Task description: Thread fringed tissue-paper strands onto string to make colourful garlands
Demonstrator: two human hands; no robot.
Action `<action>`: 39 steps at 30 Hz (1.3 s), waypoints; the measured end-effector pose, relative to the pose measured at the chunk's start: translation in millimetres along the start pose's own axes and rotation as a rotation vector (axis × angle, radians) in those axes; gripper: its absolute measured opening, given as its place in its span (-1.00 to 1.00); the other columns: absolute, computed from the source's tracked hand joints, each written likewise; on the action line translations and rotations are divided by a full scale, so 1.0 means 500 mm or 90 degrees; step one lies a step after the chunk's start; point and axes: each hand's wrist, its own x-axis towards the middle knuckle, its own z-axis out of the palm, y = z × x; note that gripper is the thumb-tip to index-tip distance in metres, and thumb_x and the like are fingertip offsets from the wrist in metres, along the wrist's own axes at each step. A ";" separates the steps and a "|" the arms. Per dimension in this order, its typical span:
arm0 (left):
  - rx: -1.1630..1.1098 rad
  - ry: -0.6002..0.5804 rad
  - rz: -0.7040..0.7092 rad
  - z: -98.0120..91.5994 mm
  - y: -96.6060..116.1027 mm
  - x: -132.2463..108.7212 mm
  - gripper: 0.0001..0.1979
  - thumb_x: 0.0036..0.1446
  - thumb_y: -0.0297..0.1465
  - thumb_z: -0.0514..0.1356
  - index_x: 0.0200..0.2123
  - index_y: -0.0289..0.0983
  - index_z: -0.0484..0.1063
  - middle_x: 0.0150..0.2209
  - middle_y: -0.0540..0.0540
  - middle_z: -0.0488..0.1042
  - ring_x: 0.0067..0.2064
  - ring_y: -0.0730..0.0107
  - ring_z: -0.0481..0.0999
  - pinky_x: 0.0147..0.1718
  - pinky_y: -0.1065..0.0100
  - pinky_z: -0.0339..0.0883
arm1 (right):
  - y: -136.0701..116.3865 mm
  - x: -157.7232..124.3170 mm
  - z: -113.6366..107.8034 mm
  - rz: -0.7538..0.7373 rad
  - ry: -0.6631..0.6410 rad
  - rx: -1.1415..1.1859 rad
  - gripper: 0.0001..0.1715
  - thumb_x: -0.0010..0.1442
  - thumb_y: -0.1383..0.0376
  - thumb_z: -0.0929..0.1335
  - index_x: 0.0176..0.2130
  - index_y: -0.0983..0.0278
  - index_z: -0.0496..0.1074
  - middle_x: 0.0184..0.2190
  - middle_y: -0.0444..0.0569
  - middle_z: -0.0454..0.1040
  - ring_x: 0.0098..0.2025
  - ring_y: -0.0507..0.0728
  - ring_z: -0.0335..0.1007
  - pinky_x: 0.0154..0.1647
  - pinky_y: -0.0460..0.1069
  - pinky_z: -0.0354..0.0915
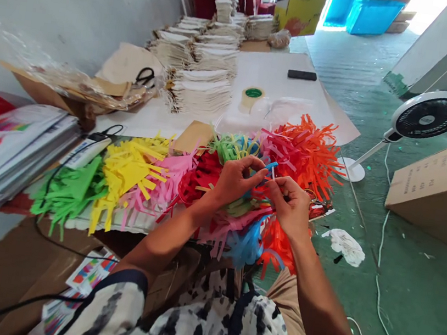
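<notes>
My left hand (235,180) and my right hand (293,206) meet over a heap of fringed paper strips (220,189) in green, yellow, pink, red, blue and orange. The left hand's fingers pinch a blue strip (267,168) at its top. The right hand's fingers are closed on the same blue strip from the right side. More blue fringe (246,244) hangs down below my wrists. Orange fringe (309,146) lies just behind the hands.
Stacks of folded pale paper bags (204,70), a tape roll (251,97), black scissors (145,76) and a phone (302,75) lie on the white table (283,95). Printed sheets (5,153) are piled at left. A floor fan (425,118) and cardboard box (445,187) stand right.
</notes>
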 end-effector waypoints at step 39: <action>0.116 -0.068 0.090 0.035 0.030 -0.016 -0.74 0.47 -0.14 0.15 -0.12 -0.18 0.51 -0.39 0.03 0.63 -0.37 0.44 0.61 -0.32 0.42 0.31 | 0.019 -0.021 -0.022 0.049 0.069 0.011 -0.57 0.25 -0.08 0.51 -0.11 0.19 0.57 -0.24 -0.11 0.58 -0.59 -0.06 0.05 -0.59 -0.04 -0.03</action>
